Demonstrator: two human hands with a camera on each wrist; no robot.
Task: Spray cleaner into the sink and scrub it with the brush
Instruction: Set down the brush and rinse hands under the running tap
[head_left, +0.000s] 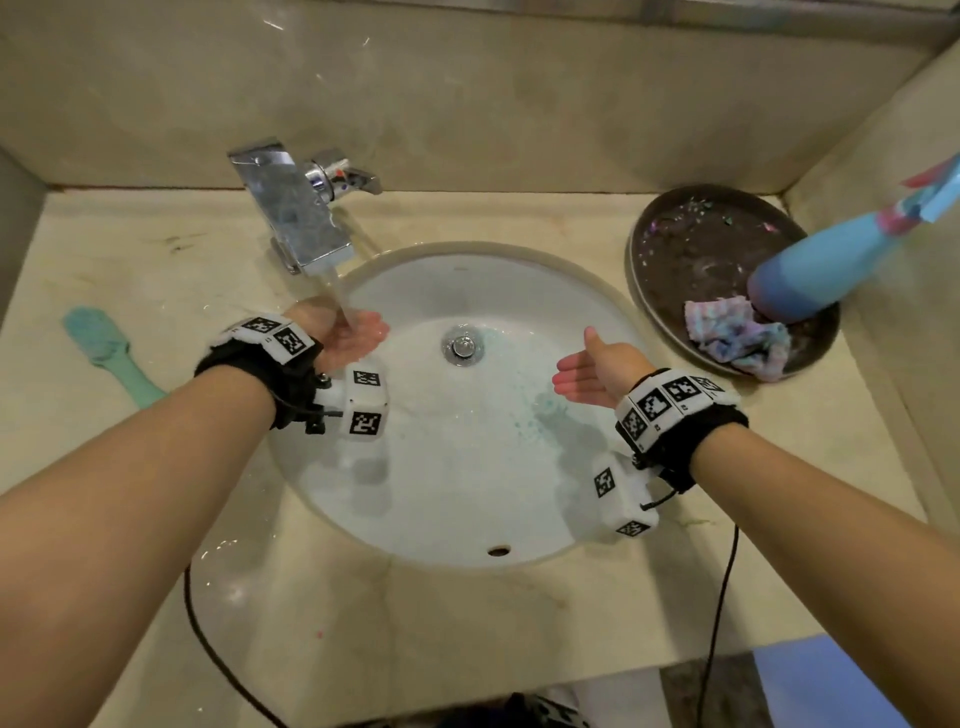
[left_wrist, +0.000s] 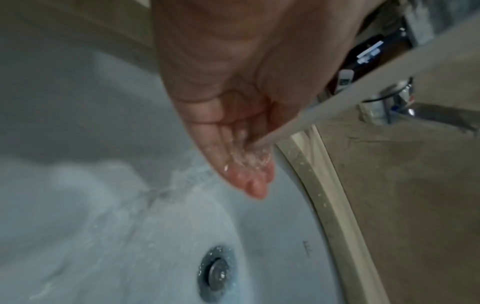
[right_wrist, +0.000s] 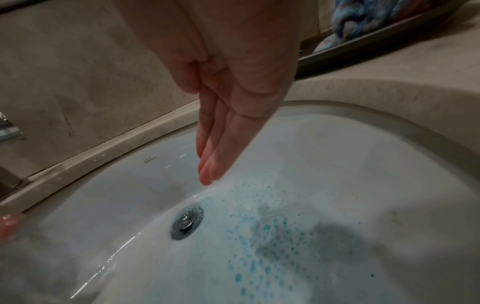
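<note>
Sink (head_left: 467, 493) holds blue suds; the left hand (head_left: 353, 338), fingers relaxed, catches tap water. The right hand (head_left: 592, 374) hovers with flat, empty fingers. The brush (head_left: 109, 353) lies at the counter's left edge.

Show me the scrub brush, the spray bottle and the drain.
scrub brush (head_left: 98, 335): head view, on its teal bristle head.
spray bottle (head_left: 810, 273): head view, middle of its blue body.
drain (right_wrist: 187, 221): right wrist view, on the metal stopper.

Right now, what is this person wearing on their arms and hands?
Bare forearms, no sleeves or gloves. The left hand and right hand each have a black wrist strap with white blocks printed with black square-pattern markers. A thin black cable trails from each wrist.
</note>
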